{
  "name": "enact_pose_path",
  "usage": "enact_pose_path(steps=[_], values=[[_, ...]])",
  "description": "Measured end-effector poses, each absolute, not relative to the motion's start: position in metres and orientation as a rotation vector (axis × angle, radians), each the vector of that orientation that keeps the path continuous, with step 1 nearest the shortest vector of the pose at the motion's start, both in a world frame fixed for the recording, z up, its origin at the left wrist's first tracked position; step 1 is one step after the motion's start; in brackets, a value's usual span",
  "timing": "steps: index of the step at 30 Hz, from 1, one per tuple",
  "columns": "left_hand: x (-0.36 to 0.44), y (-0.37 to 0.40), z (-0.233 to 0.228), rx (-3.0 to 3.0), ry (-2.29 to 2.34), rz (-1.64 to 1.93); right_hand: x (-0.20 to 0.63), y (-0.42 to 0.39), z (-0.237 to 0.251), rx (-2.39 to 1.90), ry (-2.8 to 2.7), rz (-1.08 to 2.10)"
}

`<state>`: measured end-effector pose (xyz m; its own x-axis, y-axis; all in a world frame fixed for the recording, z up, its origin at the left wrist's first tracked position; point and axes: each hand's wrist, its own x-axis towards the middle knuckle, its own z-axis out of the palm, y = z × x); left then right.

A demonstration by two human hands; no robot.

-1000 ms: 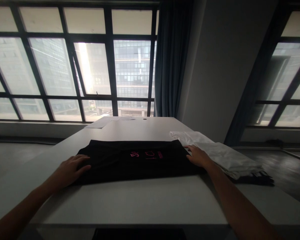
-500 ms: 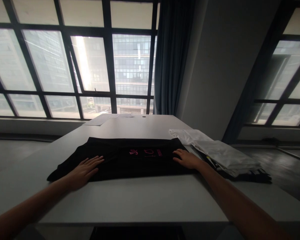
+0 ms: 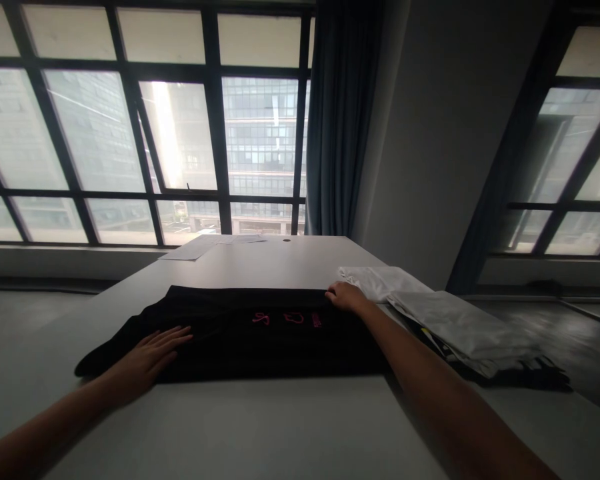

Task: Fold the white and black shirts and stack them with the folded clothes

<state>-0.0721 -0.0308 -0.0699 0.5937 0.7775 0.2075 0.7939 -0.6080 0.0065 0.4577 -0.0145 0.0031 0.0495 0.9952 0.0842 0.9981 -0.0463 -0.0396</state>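
A black garment (image 3: 240, 330) with a small pink print (image 3: 286, 319) is laid flat across the middle of the counter (image 3: 260, 420), a bit nearer the near edge than the far one. Its left end is stretched out into a loose point, while the rest is spread as a fairly neat rectangle.

The left hand (image 3: 147, 357) is laid palm down on the near-left part of the garment, fingers (image 3: 173, 335) stretched out flat and slightly apart, so nothing is gripped there, just pressed on. The right hand (image 3: 344, 295) is placed at the far-right corner of the garment, with the fingers curled down over the fabric edge. Whether the cloth is actually pinched or only touched can't be told from this angle tbh.

Just to the right of the garment, a pile of white cloth (image 3: 430, 313) is stacked on the counter, touching or nearly touching the black fabric by the right hand. Something dark (image 3: 540, 377) is seen sticking out from under the pile at its near-right end.

At the far end of the counter, a few sheets of paper (image 3: 200, 247) are lying flat, well apart from the garment. Beyond that, big dark-framed windows (image 3: 180, 133) are seen, with a dark curtain (image 3: 337, 120) hung to the right of them and another window (image 3: 575, 167) on the far right.
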Motion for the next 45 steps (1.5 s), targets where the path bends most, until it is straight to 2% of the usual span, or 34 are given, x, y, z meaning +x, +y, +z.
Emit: enact_pose_path(steps=[5, 9, 11, 17, 24, 29, 35, 41, 45], values=[[-0.087, -0.056, -0.070, -2.435, -1.625, -0.352, 0.423, 0.034, 0.000, -2.118, -2.184, 0.047], [-0.102, -0.069, -0.065, -2.425, -1.754, -0.386, 0.350, 0.070, 0.004, -1.873, -2.334, 0.209], [-0.106, -0.071, -0.065, -2.465, -1.761, -0.407, 0.305, 0.085, 0.004, -1.711, -2.376, 0.357], [-0.111, -0.061, -0.082, -2.453, -1.661, -0.677, 0.189, 0.126, 0.001, -1.536, -2.430, 0.479], [-0.105, -0.059, -0.082, -2.574, -1.645, -0.789, 0.134, 0.176, 0.002, -1.522, -2.470, 0.571], [-0.097, -0.022, -0.051, -2.672, -1.544, -0.589, 0.152, 0.220, 0.006, -1.662, -2.429, 0.594], [-0.068, 0.090, -0.023, -2.695, -1.437, -0.365, 0.227, 0.260, 0.014, -1.942, -2.130, 0.442], [0.007, 0.206, -0.010, -2.498, -1.377, -0.331, 0.323, 0.269, 0.012, -2.118, -1.706, 0.236], [0.078, 0.255, 0.007, -2.387, -1.474, -0.369, 0.379, 0.259, 0.017, -2.142, -1.466, 0.123]])
